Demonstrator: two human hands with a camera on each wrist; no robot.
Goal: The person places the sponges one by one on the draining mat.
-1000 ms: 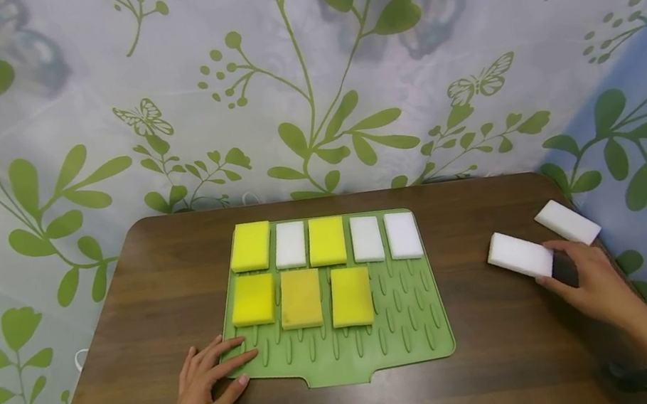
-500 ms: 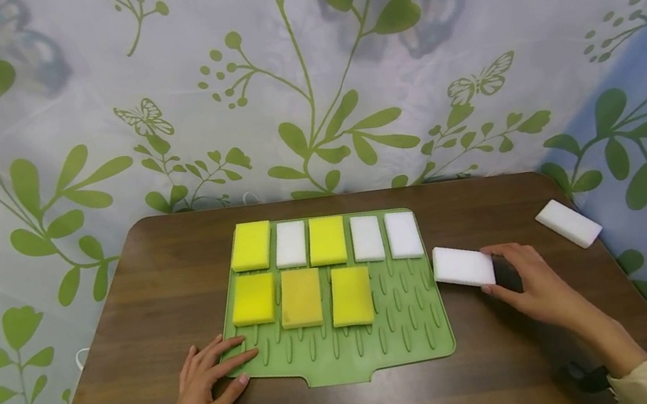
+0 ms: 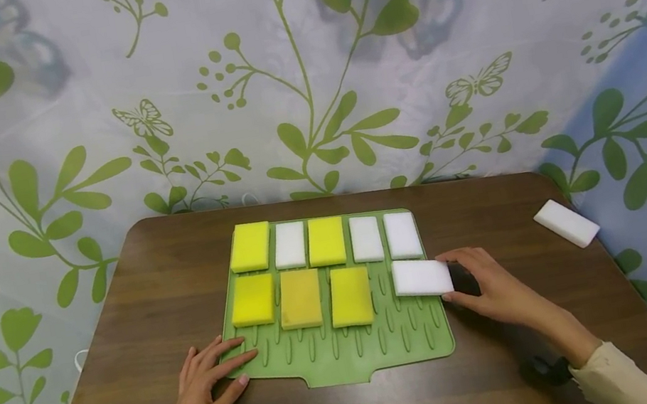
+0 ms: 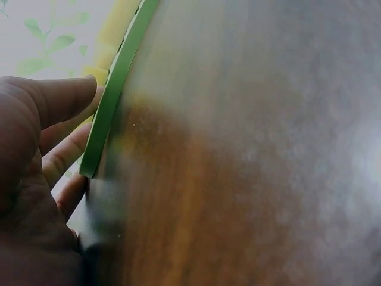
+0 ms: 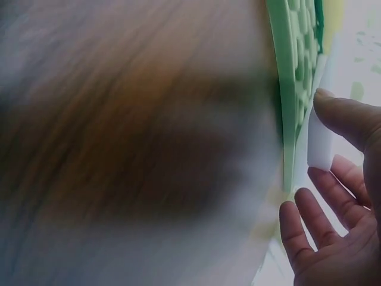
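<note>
My right hand (image 3: 490, 284) pinches one end of a white sponge (image 3: 421, 277) between thumb and fingers. The sponge lies sideways over the right part of a green ridged mat (image 3: 339, 365); whether it touches the mat I cannot tell. In the right wrist view, the thumb and a finger hold the white sponge (image 5: 320, 140) close to the mat's edge (image 5: 286, 119). At the mat's near left corner rests my left hand (image 3: 204, 393), fingers spread and fairly straight. The left wrist view shows its fingers (image 4: 68, 152) at the mat's rim (image 4: 113, 89).
A back row on the mat alternates yellow sponges (image 3: 326, 240) and white sponges (image 3: 402, 234). Before it stand 3 more, one of them a duller yellow sponge (image 3: 300, 298). Another white sponge (image 3: 566, 223) lies near the right edge of the wooden table (image 3: 495, 215). Patterned cloth (image 3: 301, 76) hangs behind.
My right hand has carried the white sponge leftward from the table's right side to over the mat. The left hand and the other sponges stay where they were.
</note>
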